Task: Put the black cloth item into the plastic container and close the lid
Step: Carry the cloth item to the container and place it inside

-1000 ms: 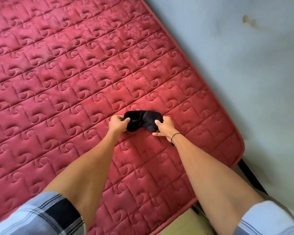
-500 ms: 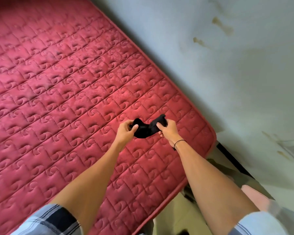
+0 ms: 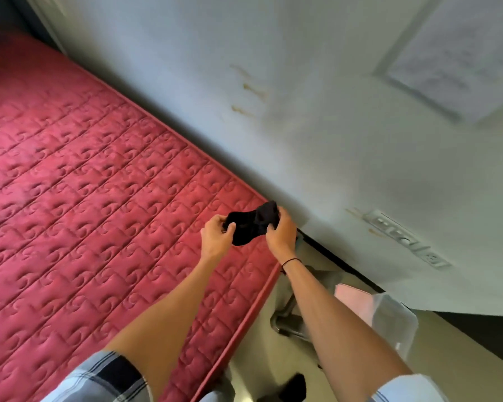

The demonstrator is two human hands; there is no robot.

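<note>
A small black cloth item (image 3: 251, 226) hangs bunched in the air above the corner of the red quilted mattress (image 3: 84, 213). My left hand (image 3: 215, 237) pinches its left end and my right hand (image 3: 282, 235) grips its right end. A clear plastic container (image 3: 392, 317) with something pink (image 3: 352, 297) at its far side stands on the floor to the lower right, partly behind my right forearm. Whether its lid is open I cannot tell.
A pale blue-grey wall (image 3: 302, 126) runs along the mattress's right side, with a paper sheet (image 3: 453, 62) and a socket strip (image 3: 404, 239) on it. A metal frame (image 3: 288, 317) stands on the beige floor (image 3: 447, 343) beside the mattress corner. A dark object (image 3: 294, 385) lies near my feet.
Both hands have lifted the black cloth off the mattress and bunched it together. The view has swung right, bringing the wall, floor and container into sight.
</note>
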